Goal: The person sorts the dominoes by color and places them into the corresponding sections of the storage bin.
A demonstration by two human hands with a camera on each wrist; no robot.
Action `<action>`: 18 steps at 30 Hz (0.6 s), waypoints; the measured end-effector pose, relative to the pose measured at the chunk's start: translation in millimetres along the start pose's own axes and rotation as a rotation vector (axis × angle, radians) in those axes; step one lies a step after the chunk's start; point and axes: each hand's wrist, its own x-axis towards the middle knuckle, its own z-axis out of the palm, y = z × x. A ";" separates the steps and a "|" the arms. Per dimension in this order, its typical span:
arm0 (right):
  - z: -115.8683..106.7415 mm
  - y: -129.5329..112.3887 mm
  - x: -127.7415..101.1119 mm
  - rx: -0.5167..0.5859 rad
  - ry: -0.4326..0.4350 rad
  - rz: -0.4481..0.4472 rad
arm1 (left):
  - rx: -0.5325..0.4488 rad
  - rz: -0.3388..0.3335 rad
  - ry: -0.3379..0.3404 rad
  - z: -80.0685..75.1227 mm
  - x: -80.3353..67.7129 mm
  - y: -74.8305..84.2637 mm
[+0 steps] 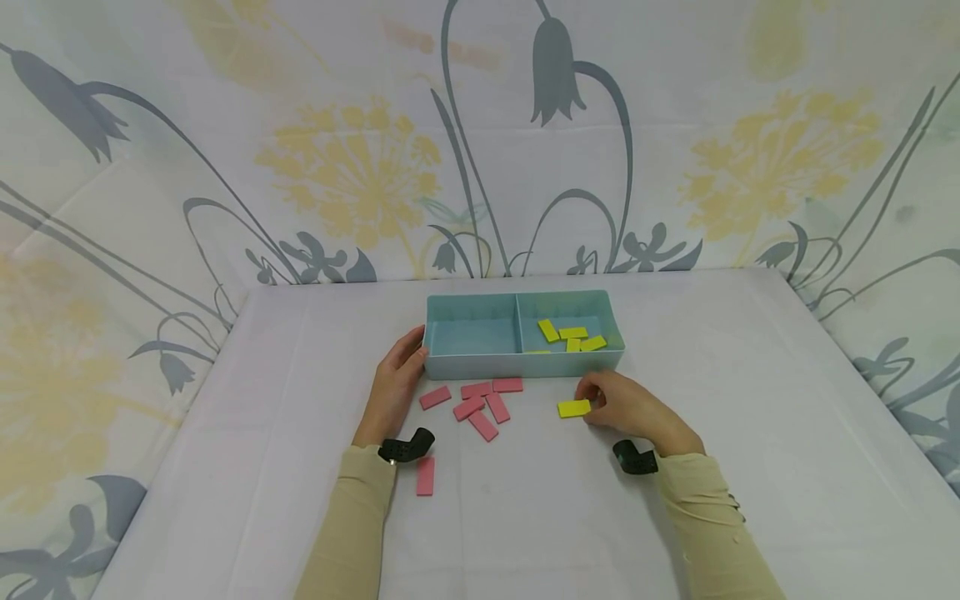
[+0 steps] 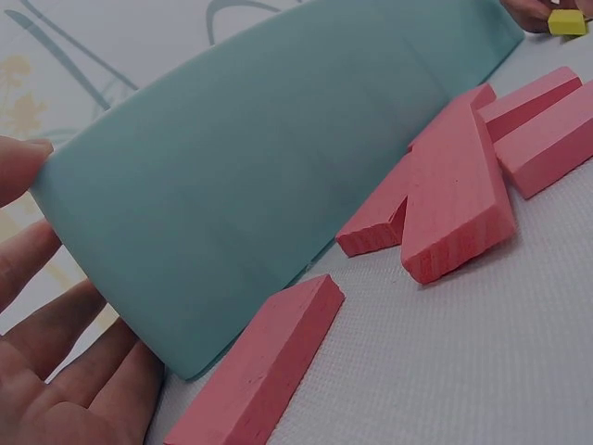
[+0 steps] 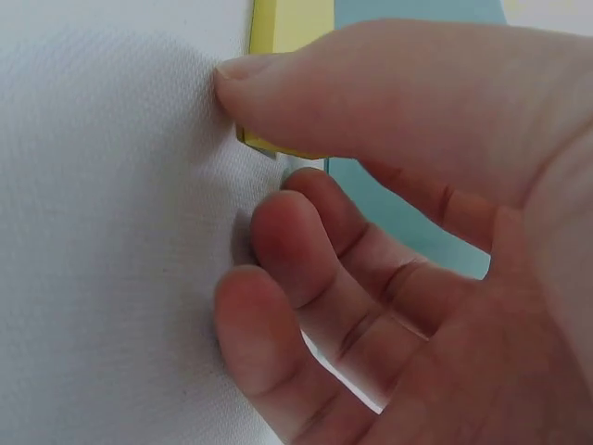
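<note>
My right hand [image 1: 630, 406] is at the table in front of the box's right half. Its thumb and a forefinger pinch one end of a yellow wooden block [image 1: 572, 409]; in the right wrist view the thumb covers part of that block [image 3: 295, 28], and the other fingers are curled below. At the left end of the pale blue two-part box [image 1: 480, 367], my left hand [image 1: 393, 385] rests against the end wall, thumb at the upper corner and fingers extended along it. Several yellow blocks [image 1: 573, 332] lie in the right compartment; the left one shows a bare floor.
Several pink wooden blocks [image 1: 482, 426] lie loosely in front of the box, some overlapping. One more pink block [image 1: 425, 477] lies apart, beside the left wrist's black camera [image 1: 407, 447]. A white cloth [image 1: 525, 533] covers the table; a flower-patterned curtain [image 1: 495, 167] hangs behind.
</note>
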 end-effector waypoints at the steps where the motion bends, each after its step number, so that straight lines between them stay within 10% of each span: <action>1: -0.1 -0.3 -0.1 0.005 -0.002 0.005 | 0.004 0.000 0.001 0.2 -0.3 0.2; 18: -0.8 -1.4 -0.2 0.041 -0.037 0.034 | 0.007 0.009 -0.002 0.2 0.6 -0.3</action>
